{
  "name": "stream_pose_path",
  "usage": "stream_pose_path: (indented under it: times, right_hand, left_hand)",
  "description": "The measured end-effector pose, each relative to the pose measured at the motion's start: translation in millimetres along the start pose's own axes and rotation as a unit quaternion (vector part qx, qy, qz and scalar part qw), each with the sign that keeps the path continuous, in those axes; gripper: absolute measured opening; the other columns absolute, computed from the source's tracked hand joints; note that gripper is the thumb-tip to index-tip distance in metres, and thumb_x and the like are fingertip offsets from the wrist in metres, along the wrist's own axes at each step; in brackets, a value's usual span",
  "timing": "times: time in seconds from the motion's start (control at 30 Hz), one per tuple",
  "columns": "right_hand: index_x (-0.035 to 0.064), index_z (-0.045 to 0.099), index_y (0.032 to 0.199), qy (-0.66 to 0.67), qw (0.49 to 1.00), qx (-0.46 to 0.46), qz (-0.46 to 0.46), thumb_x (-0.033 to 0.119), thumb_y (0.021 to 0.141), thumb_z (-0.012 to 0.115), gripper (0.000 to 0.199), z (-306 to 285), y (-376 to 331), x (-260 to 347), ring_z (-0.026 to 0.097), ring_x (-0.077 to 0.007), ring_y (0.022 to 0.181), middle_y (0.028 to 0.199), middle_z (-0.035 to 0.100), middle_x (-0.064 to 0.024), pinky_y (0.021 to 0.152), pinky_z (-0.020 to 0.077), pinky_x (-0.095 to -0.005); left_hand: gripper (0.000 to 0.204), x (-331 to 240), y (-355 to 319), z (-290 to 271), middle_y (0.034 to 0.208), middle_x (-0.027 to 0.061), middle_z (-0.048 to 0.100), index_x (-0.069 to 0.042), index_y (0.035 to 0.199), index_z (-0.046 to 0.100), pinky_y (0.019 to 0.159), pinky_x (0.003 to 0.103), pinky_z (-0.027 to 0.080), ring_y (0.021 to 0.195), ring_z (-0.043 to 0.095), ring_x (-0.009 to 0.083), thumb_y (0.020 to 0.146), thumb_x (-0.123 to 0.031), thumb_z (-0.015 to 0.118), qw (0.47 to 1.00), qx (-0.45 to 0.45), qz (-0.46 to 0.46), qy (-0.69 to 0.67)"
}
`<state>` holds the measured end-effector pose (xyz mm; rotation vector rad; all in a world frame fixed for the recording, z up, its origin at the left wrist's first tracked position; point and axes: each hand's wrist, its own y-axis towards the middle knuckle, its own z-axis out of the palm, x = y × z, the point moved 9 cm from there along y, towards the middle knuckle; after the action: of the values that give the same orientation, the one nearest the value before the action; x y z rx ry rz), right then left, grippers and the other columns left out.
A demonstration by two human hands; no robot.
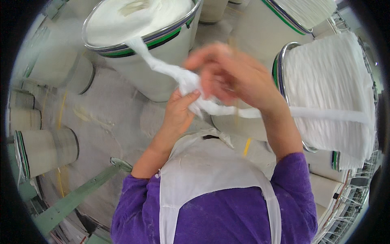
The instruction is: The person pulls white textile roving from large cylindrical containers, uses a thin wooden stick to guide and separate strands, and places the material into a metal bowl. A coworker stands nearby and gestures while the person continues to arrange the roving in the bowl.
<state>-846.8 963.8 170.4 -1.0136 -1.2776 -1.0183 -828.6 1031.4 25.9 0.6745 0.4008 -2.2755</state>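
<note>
A loose white rope of fibre sliver (162,66) runs from the rim of a tall can (158,48) at the upper left to the middle in front of my apron. Its thicker, bunched part lies in my left hand (183,106), with the thumb pressed down on it. My right hand (235,77) is just above and to the right, its fingers bent and smeared by motion, so whether they touch the fibre is unclear. Another length of sliver (329,114) passes under my right wrist and across the side of a full can (325,77) of white fibre on the right.
More fibre cans stand around, including one at the far left (50,152) and one at the top right (280,24). A green metal bar (77,197) slants across the lower left. Machine parts (351,207) line the right edge. Yellow lines mark the grey floor (113,97).
</note>
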Motion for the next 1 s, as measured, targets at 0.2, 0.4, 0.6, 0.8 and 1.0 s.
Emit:
stream_pose_path:
  times: [0.2,0.4,0.6,0.8,1.0]
  right_hand:
    - [0.0026,0.065,0.105,-0.045,0.989,0.017,0.142,0.046,0.098,0.041,0.05,31,111,-56,0.042,-0.0094,0.046,0.067,0.06,-0.0061,0.043,0.0339,-0.0273]
    - [0.0033,0.062,0.1,-0.169,0.972,-0.064,0.152,0.044,0.098,0.044,0.045,8,126,-72,0.037,-0.0075,0.045,0.061,0.05,0.0002,0.043,0.0286,-0.0255]
    - [0.0015,0.053,0.118,-0.228,0.939,0.24,0.093,0.033,0.093,0.051,0.04,36,84,-23,0.061,-0.0137,0.069,0.085,0.065,-0.0063,0.069,0.0506,-0.0261]
    - [-0.0004,0.052,0.12,-0.425,0.884,0.175,0.089,0.025,0.09,0.058,0.04,12,79,-22,0.063,-0.0154,0.074,0.088,0.067,-0.0072,0.076,0.0498,-0.0272]
    - [0.0016,0.06,0.09,-0.308,0.937,0.149,0.071,0.023,0.084,0.067,0.023,13,69,-30,0.054,-0.0072,0.063,0.067,0.06,0.0011,0.061,0.0414,-0.024]
  left_hand:
    - [0.037,3,-18,14,0.119,0.0205,0.06,0.003,0.128,0.044,0.099,0.046,0.045,0.114,0.058,0.0341,0.092,-0.005,0.053,0.997,0.045,-0.07,0.001]
    - [0.045,-1,-27,-1,0.106,0.0157,0.065,0.003,0.125,0.047,0.094,0.044,0.048,0.104,0.062,0.0297,0.085,-0.006,0.067,0.993,-0.013,-0.063,0.102]
    - [0.029,8,-30,-13,0.093,0.0114,0.068,0.002,0.104,0.058,0.081,0.031,0.051,0.085,0.065,0.0184,0.081,-0.008,0.073,0.986,-0.029,-0.092,0.136]
    - [0.025,14,-24,-13,0.095,0.0146,0.068,0.003,0.103,0.059,0.083,0.036,0.054,0.089,0.067,0.0241,0.084,-0.008,0.07,0.985,-0.023,-0.062,0.157]
    - [0.021,10,-25,-3,0.096,0.0143,0.069,0.003,0.103,0.059,0.084,0.033,0.052,0.09,0.066,0.0199,0.089,-0.012,0.064,0.979,0.013,-0.052,0.199]
